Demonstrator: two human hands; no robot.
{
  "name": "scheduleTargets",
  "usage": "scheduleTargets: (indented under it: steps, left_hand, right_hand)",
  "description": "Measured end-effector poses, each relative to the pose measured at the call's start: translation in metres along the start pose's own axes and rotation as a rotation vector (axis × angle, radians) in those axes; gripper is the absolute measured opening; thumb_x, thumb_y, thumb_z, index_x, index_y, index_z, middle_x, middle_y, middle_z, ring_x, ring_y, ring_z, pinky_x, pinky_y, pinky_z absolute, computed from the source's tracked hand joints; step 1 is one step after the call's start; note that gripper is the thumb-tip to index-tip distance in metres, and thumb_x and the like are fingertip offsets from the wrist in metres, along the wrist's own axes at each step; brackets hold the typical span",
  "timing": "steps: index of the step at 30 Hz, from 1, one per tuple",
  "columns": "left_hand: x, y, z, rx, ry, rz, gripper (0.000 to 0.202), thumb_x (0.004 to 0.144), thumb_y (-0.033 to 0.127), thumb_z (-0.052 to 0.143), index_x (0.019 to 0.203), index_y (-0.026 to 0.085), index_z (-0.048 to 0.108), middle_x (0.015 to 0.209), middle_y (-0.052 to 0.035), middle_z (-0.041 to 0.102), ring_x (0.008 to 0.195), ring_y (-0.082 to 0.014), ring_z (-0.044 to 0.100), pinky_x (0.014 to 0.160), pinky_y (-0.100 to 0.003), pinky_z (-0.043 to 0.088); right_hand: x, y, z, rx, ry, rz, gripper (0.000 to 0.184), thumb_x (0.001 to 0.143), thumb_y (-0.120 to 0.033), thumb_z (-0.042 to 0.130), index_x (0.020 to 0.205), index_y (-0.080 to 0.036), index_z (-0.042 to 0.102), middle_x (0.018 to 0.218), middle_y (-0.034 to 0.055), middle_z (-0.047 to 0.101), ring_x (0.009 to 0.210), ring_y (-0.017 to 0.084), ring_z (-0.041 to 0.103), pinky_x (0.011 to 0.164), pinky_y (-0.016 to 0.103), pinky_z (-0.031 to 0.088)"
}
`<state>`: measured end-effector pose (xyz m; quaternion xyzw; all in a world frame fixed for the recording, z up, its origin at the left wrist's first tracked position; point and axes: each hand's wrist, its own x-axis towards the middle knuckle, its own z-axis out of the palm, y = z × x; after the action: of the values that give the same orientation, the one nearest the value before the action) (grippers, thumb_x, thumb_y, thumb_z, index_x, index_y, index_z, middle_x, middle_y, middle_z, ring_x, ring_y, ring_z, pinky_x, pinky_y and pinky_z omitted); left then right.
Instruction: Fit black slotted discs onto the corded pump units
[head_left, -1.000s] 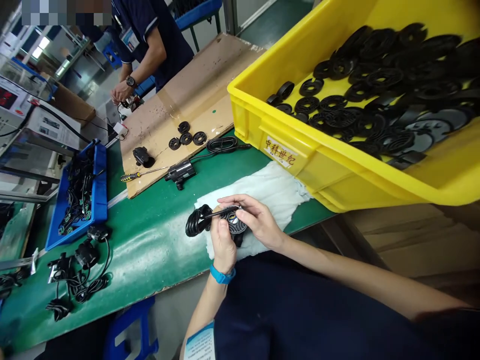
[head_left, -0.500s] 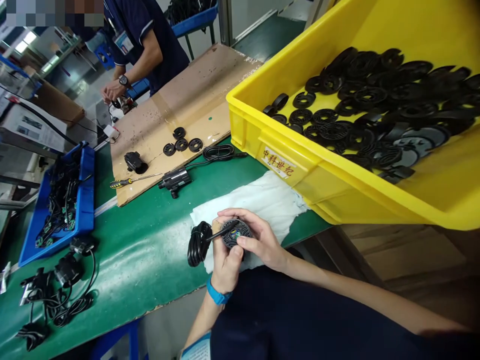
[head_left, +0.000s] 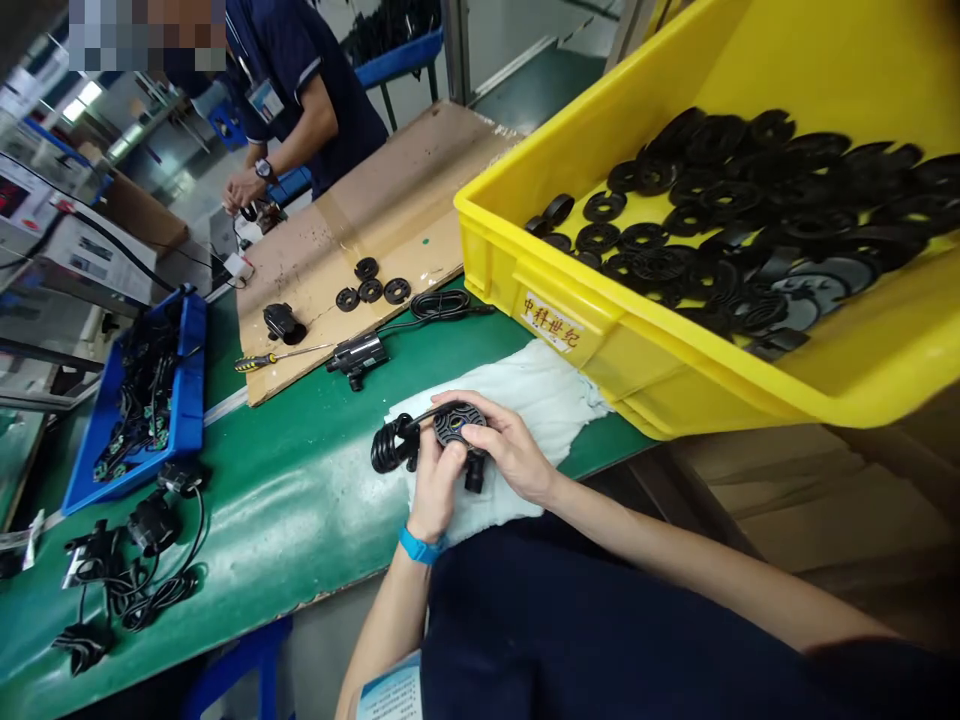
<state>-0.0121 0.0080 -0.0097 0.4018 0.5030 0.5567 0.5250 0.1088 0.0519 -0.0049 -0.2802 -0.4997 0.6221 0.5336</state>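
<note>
The left hand point(head_left: 439, 490) and right hand point(head_left: 521, 455) both have their grip clamped on the black pump-like unit point(head_left: 453, 424), between them above the white cloth point(head_left: 517, 390), patterned side up; its long axis is hard to tell.

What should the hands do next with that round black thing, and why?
Perhaps the right hand could press its thumb gently on the round black part. I'd pick that because the thumb is already on the patterned face, while the left hand grips the other side, so it would probably stay steady.
</note>
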Motion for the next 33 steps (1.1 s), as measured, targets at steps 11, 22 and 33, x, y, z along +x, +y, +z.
scheduleTargets:
  steps: [11,22,33]
  left_hand:
    - [0.007,0.016,0.006,-0.019,0.087,-0.030,0.034,0.091,0.046,0.061,0.113,0.021,0.070,0.118,-0.0045,0.071,0.119,-0.0231,0.062,0.106,-0.034,0.048]
    - [-0.002,-0.004,0.009,0.029,0.167,0.116,0.034,0.092,0.049,0.057,0.110,0.022,0.066,0.116,-0.0059,0.069,0.111,-0.0232,0.065,0.103,-0.037,0.050]
    - [-0.014,0.016,0.014,0.227,0.347,0.239,0.032,0.099,0.046,0.056,0.119,0.022,0.063,0.125,-0.0060,0.064,0.124,-0.0214,0.057,0.110,-0.034,0.041]
  right_hand:
    - [0.001,-0.008,0.002,-0.146,-0.037,-0.045,0.030,0.096,-0.036,0.055,0.120,-0.023,0.067,0.126,0.0082,0.067,0.124,0.026,0.059,0.112,0.042,0.045]
    - [-0.002,0.003,0.009,-0.039,0.002,-0.186,0.026,0.091,-0.028,0.054,0.109,-0.023,0.073,0.119,0.0075,0.069,0.119,0.027,0.061,0.109,0.044,0.047]
    - [-0.013,0.008,0.009,-0.235,-0.032,-0.288,0.042,0.100,-0.055,0.056,0.126,-0.023,0.065,0.129,0.0119,0.064,0.126,0.027,0.057,0.112,0.047,0.046]
